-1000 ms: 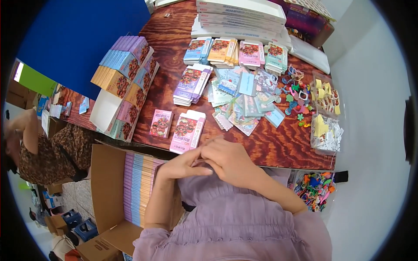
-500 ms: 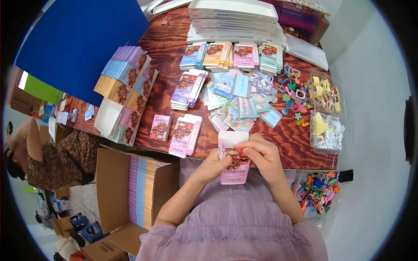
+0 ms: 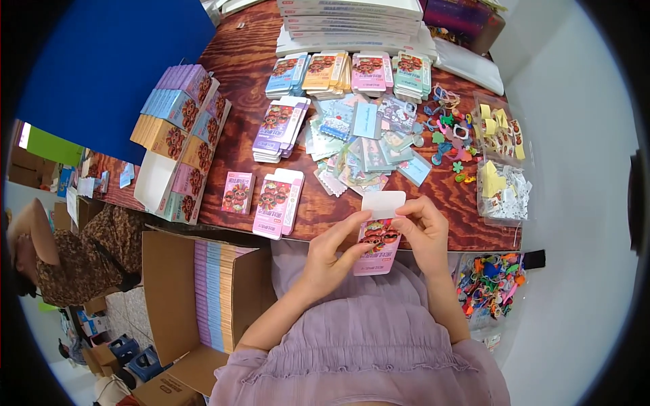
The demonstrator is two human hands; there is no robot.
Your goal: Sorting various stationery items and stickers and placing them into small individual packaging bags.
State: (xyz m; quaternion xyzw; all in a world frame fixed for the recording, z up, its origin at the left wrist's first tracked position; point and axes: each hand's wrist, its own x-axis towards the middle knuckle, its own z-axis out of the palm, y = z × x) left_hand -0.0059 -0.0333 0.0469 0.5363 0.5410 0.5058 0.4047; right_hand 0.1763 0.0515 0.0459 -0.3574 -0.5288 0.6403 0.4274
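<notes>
A small pink flat carton (image 3: 374, 262) with its white top flap (image 3: 384, 204) raised is held upright in front of my lap, at the table's near edge. My left hand (image 3: 326, 258) grips its left side, index finger near the flap and thumb across the printed front. My right hand (image 3: 425, 233) pinches the upper right corner below the flap. Left of the hands lie a stack of flattened pink cartons (image 3: 276, 206) and one assembled pink box (image 3: 237, 192). Beyond the carton spreads a heap of patterned cards and stickers (image 3: 369, 152).
Stacked flat cartons (image 3: 371, 73) line up before white trays (image 3: 349, 30). Colourful small trinkets (image 3: 450, 135) and bags of slips (image 3: 504, 193) lie right. A tray of finished boxes (image 3: 183, 145) stands left, above an open cardboard box (image 3: 169, 298). Another person (image 3: 84, 250) sits left.
The carton has moved slightly right and up. My left fingers have gone from its front up toward the flap's base; my right fingers now pinch the corner. The whole view has shifted a little.
</notes>
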